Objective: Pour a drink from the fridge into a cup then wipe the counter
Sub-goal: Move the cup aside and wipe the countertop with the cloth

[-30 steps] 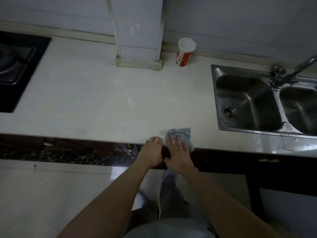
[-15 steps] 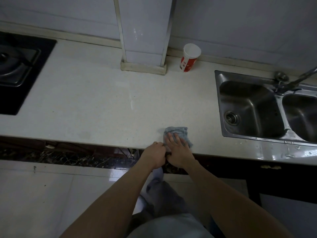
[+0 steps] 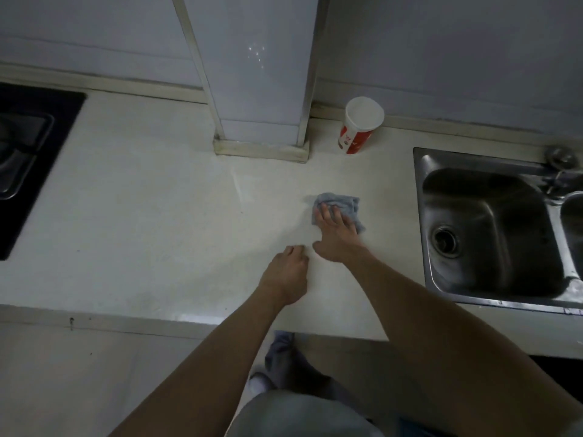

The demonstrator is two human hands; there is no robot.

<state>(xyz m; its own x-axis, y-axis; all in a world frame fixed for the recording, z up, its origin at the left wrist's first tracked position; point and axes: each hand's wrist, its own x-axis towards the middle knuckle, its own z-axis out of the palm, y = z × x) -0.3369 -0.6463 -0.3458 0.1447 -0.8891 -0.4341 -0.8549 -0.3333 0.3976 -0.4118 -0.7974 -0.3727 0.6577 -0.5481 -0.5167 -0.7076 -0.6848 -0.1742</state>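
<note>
Now my spread right hand [image 3: 336,234] has wiped the crumpled grey-blue cloth [image 3: 342,205] inward across the pale counter [image 3: 142,216]; my loosely curled left hand [image 3: 288,272] idles.

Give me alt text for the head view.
A person's right hand presses a blue-grey cloth on a pale counter, left of a steel sink. The left hand rests beside it; a red-and-white paper cup stands by the wall.

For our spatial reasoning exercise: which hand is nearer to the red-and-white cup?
Right. The right hand presses the grey cloth, in front of the cup; the left hand is farther away, nearer the front edge of the counter.
</note>
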